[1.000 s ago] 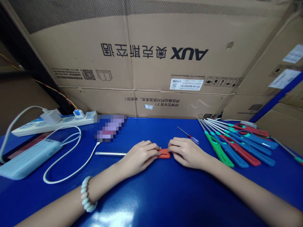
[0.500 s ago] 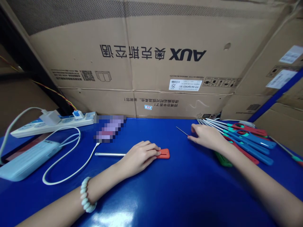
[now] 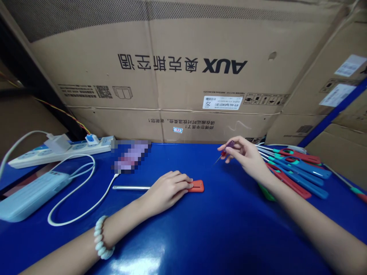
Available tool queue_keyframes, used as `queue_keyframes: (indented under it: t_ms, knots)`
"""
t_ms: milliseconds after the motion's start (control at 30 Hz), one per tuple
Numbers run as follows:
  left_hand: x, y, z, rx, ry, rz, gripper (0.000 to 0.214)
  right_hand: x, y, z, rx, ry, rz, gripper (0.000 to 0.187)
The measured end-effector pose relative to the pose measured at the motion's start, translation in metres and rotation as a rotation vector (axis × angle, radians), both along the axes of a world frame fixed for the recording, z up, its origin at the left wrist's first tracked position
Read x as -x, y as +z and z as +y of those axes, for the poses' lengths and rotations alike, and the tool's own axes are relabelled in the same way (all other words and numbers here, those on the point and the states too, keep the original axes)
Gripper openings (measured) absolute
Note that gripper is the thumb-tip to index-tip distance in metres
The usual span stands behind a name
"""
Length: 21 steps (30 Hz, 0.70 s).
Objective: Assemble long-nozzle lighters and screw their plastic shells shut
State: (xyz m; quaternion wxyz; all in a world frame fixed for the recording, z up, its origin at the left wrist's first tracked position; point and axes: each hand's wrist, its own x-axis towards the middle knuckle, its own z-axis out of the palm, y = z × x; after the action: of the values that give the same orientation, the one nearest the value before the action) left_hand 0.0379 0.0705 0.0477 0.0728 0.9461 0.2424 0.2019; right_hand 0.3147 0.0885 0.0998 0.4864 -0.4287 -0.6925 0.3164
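Note:
My left hand lies over an orange lighter, its fingers closed on the handle. The long metal nozzle points left along the blue table top, and my palm hides the middle part. Raised above the table to the right, my right hand pinches a small screwdriver by its red and purple handle. The thin shaft points down and left, apart from the lighter. Beyond my right wrist several long-nozzle lighters with red and blue handles lie in a fanned pile. A green handle is partly hidden under my right forearm.
A large cardboard box stands upright along the table's back edge. To the left are a white power strip, a light blue power bank, a looping white cable and a blurred-out phone.
My right hand has lifted and turned, so the screwdriver's handle now shows and its shaft tips down and left. My left hand stays on the lighter. The view has shifted slightly.

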Motion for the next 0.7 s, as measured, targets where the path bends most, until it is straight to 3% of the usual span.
queue_keyframes:
  t_ms: [67,200,700]
  knots:
    - [0.000,0.000,0.000,-0.006,-0.002,-0.002,0.020,0.013,-0.003,-0.009,0.025,0.097,0.114,0.024]
    - [0.000,0.001,0.000,-0.013,0.001,0.001,0.018,0.031,-0.012,-0.024,0.038,0.222,0.085,0.016]
    - [-0.001,0.002,-0.001,-0.012,-0.003,0.009,0.018,0.034,-0.017,-0.028,-0.007,0.264,-0.021,0.009]
